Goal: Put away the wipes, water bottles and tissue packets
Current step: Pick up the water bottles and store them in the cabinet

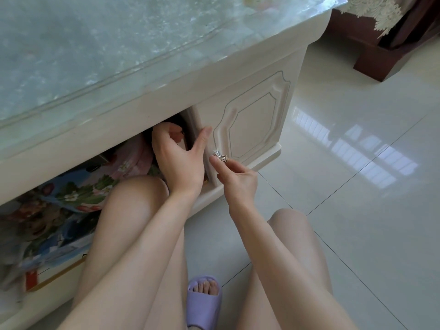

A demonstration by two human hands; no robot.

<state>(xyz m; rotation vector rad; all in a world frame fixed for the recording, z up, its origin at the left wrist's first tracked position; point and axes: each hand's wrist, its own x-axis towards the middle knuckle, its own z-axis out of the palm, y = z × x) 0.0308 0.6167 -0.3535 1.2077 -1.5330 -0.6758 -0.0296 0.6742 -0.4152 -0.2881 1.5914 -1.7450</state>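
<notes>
A cream cabinet door point(250, 120) with a carved panel sits under the glass-topped table point(107, 44). My left hand point(178, 158) grips the door's left edge: thumb on the front, fingers curled behind it into the dark opening. My right hand point(234, 175) pinches the small silver knob point(220, 157) on the door's lower left. No wipes, bottles or tissue packets are visible.
A flower-printed bag or box point(59, 217) fills the open shelf under the table at left. My knees and a purple slipper point(203, 303) are close in front. Glossy white floor tiles point(357, 186) spread to the right, and dark wooden furniture point(381, 53) stands at the top right.
</notes>
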